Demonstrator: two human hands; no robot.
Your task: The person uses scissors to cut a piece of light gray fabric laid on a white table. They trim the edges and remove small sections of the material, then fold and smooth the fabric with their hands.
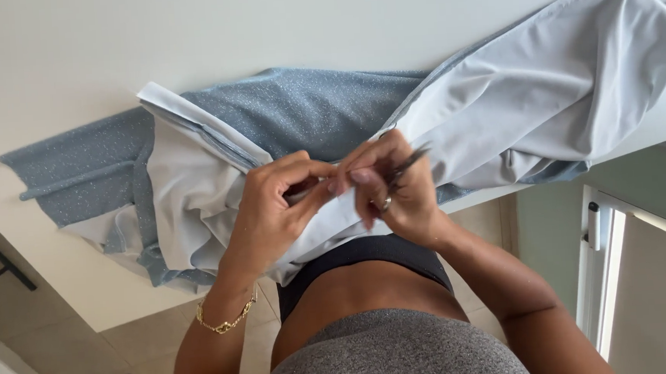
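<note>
Glittery blue fabric with white lining pinched by left hand; right hand fingers grip thin metal tool.

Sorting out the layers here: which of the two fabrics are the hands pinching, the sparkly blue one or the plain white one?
The plain white fabric: both the left hand and right hand pinch its edge, while the sparkly blue fabric lies behind on the table.

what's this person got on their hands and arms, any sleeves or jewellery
Both arms are bare, with no sleeves or gloves. The left hand has a gold chain bracelet with small flat links at the wrist. The right hand wears a ring on one of its fingers. The nails look long and pale. No watch shows.
</note>
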